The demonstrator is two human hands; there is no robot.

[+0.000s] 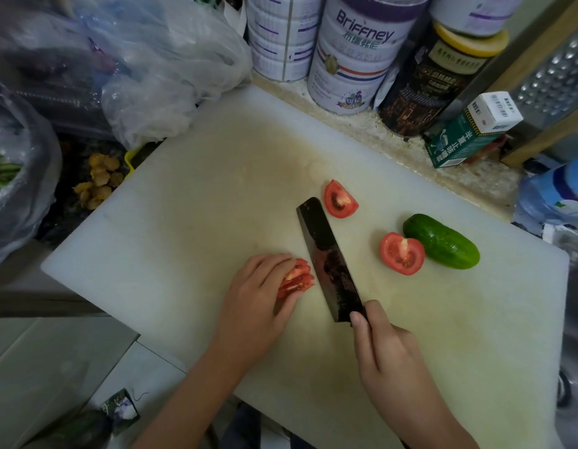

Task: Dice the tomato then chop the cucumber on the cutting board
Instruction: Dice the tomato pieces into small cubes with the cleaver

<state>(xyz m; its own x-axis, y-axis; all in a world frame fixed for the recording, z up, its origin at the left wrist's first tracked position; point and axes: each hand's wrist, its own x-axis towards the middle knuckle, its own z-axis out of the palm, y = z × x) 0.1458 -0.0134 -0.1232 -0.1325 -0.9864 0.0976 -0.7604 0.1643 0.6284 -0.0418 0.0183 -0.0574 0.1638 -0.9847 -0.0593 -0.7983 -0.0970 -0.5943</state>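
On the white cutting board (184, 222) my left hand (258, 296) holds a sliced piece of tomato (297, 278), fingers curled over the slices. My right hand (381, 354) grips the handle of a dark cleaver (328, 257), whose blade stands just right of the slices, tip pointing away from me. Two uncut tomato wedges lie cut side up: one (340, 199) beyond the blade tip, another (401, 253) to the right. A whole green cucumber (441, 241) lies beside that second wedge, touching it.
Tall tins (352, 56), a dark jar (433, 82) and a green carton (466, 137) line the far edge of the board. Plastic bags (151, 63) crowd the upper left. A water bottle (556, 192) lies at the right. The board's near left corner overhangs the counter.
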